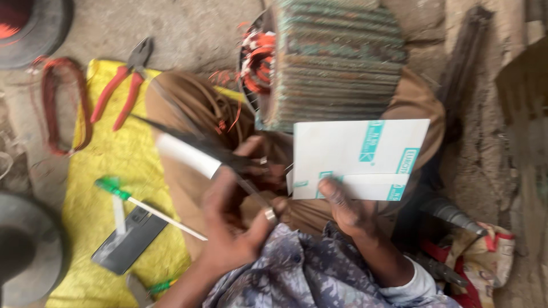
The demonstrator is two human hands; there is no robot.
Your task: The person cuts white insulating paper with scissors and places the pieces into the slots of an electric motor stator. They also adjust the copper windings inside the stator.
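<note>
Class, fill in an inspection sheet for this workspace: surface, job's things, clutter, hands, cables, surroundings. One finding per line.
Surface: crumpled yellow plastic sheet spread on rough grey ground.
Job's things: white card sheet with teal print, dark blurred scissors, ribbed green-grey motor stator with orange windings.
Clutter: red-handled pliers, green-handled screwdriver, flat dark grey tool on the yellow sheet.
Hands: left hand works the scissors; right hand grips the card's lower edge.
Cables: coil of reddish copper wire, left of the yellow sheet.
Surroundings: dark round objects at the left edge; patterned cloth bag at lower right.
</note>
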